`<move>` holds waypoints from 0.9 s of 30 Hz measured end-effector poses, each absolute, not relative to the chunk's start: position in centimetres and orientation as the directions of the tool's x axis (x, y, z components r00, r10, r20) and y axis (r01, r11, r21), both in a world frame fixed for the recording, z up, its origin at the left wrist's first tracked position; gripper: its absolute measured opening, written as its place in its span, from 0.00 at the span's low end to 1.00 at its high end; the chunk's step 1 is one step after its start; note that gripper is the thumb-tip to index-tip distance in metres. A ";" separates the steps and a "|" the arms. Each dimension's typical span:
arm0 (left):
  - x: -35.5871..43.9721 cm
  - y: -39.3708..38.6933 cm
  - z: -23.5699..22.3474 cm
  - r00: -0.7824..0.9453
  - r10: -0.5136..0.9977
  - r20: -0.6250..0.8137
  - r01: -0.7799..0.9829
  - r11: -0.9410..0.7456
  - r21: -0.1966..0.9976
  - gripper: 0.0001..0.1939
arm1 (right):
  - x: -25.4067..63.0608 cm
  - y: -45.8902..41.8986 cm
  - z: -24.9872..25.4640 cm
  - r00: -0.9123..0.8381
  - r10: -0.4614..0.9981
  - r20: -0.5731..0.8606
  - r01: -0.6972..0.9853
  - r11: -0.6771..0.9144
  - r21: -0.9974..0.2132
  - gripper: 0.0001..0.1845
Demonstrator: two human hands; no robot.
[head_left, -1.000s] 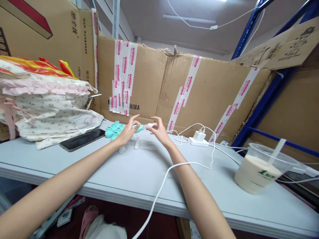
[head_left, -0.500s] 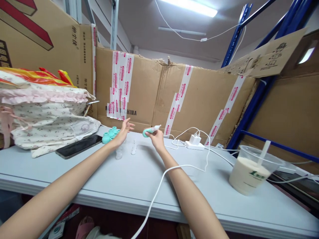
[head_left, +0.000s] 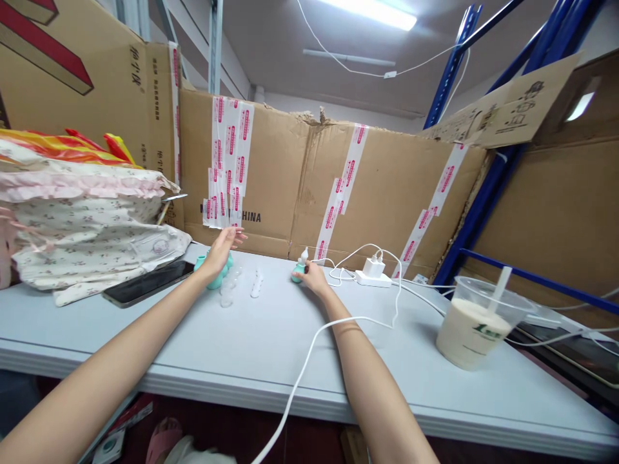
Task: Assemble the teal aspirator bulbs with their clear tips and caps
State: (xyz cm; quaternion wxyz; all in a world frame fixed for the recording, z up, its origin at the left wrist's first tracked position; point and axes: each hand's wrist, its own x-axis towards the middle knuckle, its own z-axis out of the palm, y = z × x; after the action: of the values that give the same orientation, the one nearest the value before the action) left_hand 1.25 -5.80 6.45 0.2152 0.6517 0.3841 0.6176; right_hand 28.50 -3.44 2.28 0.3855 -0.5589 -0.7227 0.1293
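Observation:
My right hand (head_left: 313, 278) rests on the white table (head_left: 271, 335) with its fingers closed round the base of a small teal bulb with a white tip (head_left: 300, 265), which stands upright on the tabletop. My left hand (head_left: 220, 249) hovers open, fingers spread, just above a cluster of several teal bulbs (head_left: 209, 269). Two clear plastic tips (head_left: 242, 287) lie on the table between my hands.
A dark phone (head_left: 147, 282) lies left of the bulbs beside a heap of floral fabric (head_left: 82, 219). A white charger (head_left: 373, 270) and cables sit behind my right hand; one cable crosses my right forearm. A plastic cup with a milky drink (head_left: 476, 322) stands right. Taped cardboard walls the back.
My right hand has lowered the teal bulb from the air and stood it on the table. My left hand has drifted left over the cluster of bulbs.

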 end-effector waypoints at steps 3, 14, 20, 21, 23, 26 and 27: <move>1.4 -6.2 6.7 -0.032 0.773 0.633 0.239 -0.609 0.756 0.31 | 28.4 -3.8 2.1 -0.081 0.928 0.362 0.765 0.291 -0.575 0.24; 1.3 -6.4 7.1 -0.062 0.771 0.634 0.258 -0.601 0.757 0.33 | 27.7 -5.4 3.3 -0.081 0.950 0.302 0.846 0.226 -0.484 0.33; 0.9 -6.3 7.4 -0.154 0.744 0.650 0.251 -0.607 0.754 0.33 | 23.7 -9.0 6.3 0.206 0.534 0.820 0.832 0.346 -0.434 0.27; 0.8 -6.2 7.4 -0.169 0.739 0.652 0.254 -0.607 0.753 0.32 | 22.8 -9.9 6.9 0.143 0.508 0.849 0.833 0.402 -0.381 0.23; 0.8 -6.2 7.4 -0.188 0.730 0.657 0.264 -0.607 0.750 0.32 | 21.1 -11.3 7.4 -0.115 0.523 0.845 0.813 0.538 -0.223 0.16; 0.7 -6.2 7.3 -0.177 0.724 0.666 0.267 -0.616 0.741 0.31 | 19.3 -12.3 7.1 -0.469 0.521 0.713 0.726 0.687 -0.025 0.12; 0.7 -6.2 7.3 -0.171 0.723 0.669 0.266 -0.620 0.738 0.31 | 19.0 -12.4 6.8 -0.540 0.515 0.666 0.700 0.714 0.017 0.12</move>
State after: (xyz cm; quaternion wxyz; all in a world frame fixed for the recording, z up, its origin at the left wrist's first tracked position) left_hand 0.75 -6.21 7.31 0.1748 0.6197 0.3992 0.6527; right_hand 18.97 -12.40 6.80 0.3269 -0.3506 -0.8661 -0.1419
